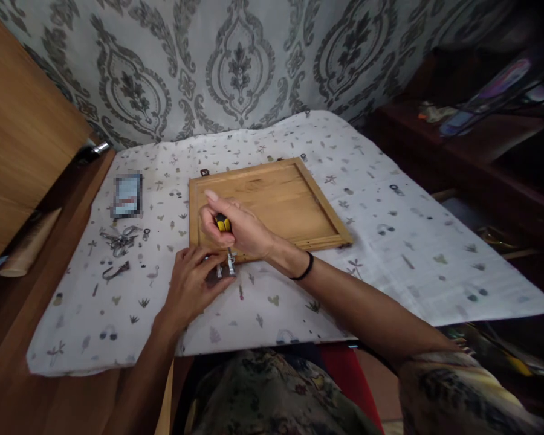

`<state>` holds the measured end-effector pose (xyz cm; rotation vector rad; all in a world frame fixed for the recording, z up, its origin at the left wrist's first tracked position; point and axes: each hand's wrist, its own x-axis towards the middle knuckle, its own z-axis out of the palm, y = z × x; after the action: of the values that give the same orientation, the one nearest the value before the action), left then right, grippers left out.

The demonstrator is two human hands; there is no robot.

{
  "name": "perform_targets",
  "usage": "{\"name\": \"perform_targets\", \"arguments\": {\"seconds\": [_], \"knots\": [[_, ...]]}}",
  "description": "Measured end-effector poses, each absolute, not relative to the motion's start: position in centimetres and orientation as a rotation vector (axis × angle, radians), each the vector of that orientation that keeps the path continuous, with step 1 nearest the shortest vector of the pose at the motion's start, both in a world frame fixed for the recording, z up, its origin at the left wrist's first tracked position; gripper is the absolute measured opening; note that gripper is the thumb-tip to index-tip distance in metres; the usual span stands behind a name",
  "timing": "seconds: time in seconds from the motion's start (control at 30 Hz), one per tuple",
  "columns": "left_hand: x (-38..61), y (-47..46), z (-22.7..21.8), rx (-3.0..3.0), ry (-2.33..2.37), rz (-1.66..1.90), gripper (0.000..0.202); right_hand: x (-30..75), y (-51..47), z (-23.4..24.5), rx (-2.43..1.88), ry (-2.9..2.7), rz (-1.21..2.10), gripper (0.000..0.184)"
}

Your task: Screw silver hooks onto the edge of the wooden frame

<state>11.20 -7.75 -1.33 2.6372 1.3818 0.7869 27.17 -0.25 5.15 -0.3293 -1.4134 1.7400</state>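
A wooden framed panel [276,202] lies flat on the patterned white cloth. At its near left edge sits a silver metal hinge [231,264]. My left hand [194,275] has its thumb and fingers closed around the hinge from the left. My right hand [242,226] is wrapped around a screwdriver [223,223] with a yellow and black handle. The screwdriver stands nearly upright, and its shaft points down at the hinge. My fingers partly hide where the tip meets the metal.
Several metal fittings [120,240] lie in a pile on the cloth at left, with a separate metal piece [116,270] nearer me. A blurred-out phone-like rectangle [127,195] lies behind them. Wooden furniture [27,121] borders the left side, and a patterned wall covering [240,60] rises behind.
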Motion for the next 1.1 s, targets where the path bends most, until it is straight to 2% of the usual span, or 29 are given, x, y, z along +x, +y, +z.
{"name": "perform_targets", "arguments": {"seconds": [0.2,0.3,0.63,0.9,1.1], "knots": [[11.3,-7.9,-1.1,2.629,1.428,0.739,0.021,25.3,-2.8,5.3,-0.618,-1.202,1.28,0.068],[11.3,-8.0,-1.1,2.624,1.436,0.731,0.02,24.9,-3.6,5.4,-0.673,-1.177,1.185,0.068],[11.5,-8.0,-1.0,2.606,1.478,0.655,0.024,25.4,-1.8,5.1,-0.709,-1.026,1.305,0.07],[11.3,-7.8,-1.2,2.592,1.453,0.659,0.024,26.9,-2.3,5.1,-0.598,-1.294,1.484,0.07],[11.6,-8.0,-0.8,2.622,1.474,0.591,0.027,27.6,-1.5,4.7,-0.562,-1.202,1.537,0.069]]}}
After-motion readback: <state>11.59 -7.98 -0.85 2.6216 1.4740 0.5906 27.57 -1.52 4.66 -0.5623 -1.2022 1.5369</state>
